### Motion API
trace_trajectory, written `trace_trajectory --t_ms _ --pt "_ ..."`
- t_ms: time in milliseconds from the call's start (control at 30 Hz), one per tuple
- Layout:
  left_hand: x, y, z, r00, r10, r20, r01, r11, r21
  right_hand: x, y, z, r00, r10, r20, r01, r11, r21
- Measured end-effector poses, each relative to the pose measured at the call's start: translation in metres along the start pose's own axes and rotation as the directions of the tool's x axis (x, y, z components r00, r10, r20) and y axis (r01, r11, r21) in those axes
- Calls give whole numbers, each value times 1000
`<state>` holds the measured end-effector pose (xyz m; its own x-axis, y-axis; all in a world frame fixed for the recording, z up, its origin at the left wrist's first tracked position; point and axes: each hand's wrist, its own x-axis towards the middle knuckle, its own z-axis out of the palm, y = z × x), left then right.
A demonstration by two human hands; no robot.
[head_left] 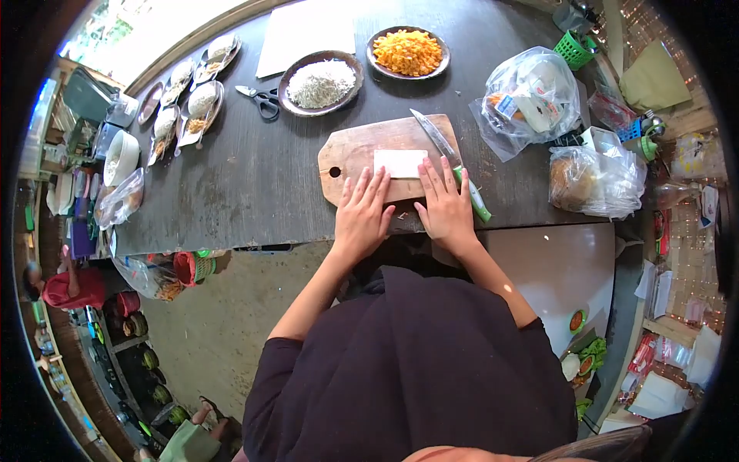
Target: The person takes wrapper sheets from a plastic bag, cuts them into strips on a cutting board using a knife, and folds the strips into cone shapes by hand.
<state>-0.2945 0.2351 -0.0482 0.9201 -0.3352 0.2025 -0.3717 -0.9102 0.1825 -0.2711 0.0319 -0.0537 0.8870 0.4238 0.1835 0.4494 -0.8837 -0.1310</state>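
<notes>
- Both hands lie palm down with fingers outstretched and loosely spread, gripping nothing. The left hand (360, 212) has fingertips at the near left corner of a smooth white slab (400, 162); the right hand (449, 206) has fingertips at its near right corner.
- The slab – flat, pale, neatly rectangular – lies on the wooden board (350, 146), right of the board's middle. The board has worn grain, rounded left corners and a round hole near its left end, and sits by the bench's near edge.
- A knife (435, 135) slants along the board's right end, metal blade toward the far edge, green-and-white handle just beside the right hand.
- The bench (231, 177) is dark and streaked, its finish matte.
- Beyond the board, a round bowl (286, 94) holds fine, whitish shreds; farther right, a second bowl (408, 76) carries chunky orange pieces.
- Black-handled scissors (268, 104) lie left of the shreds, and a thin white sheet (308, 35) spreads toward the far edge.
- Crinkled, translucent plastic bags (531, 96) bulge near the bench's right edge.
- Toward the left edge stands a smooth white bowl (122, 158).
</notes>
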Motion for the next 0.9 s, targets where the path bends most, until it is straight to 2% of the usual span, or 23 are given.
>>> trace_trajectory --t_ms 100,233,300,433,467,567,633,767,900 --pt "-4 -1 -2 1000 -18 4 18 1000 24 -2 1 0 1000 3 -4 -3 1000 0" --pt "-9 3 -2 996 -93 -17 93 995 -22 -3 1 -3 1000 -1 -12 1 1000 -5" --pt "-8 9 -1 986 -145 -77 138 986 -89 -1 -4 -7 999 36 8 -36 999 31" --pt "2 17 4 999 -27 -33 22 989 -147 7 -16 -1 997 -72 -24 71 997 -23" --pt "2 18 8 1000 -28 3 28 992 -125 7 -19 1 997 -69 21 69 997 -32" --pt "5 20 7 999 -30 31 33 993 -115 2 -14 7 998 -56 10 55 997 45" --pt "3 20 1 996 -55 74 64 991 -118 -3 -11 4 999 -46 1 45 998 33" --pt "-1 17 3 998 -44 34 47 993 -112 -7 -2 -1 999 -15 -41 15 1000 2" --pt "2 9 -5 989 -147 -31 140 978 -156 -6 4 -18 997 62 -50 -60 997 52"
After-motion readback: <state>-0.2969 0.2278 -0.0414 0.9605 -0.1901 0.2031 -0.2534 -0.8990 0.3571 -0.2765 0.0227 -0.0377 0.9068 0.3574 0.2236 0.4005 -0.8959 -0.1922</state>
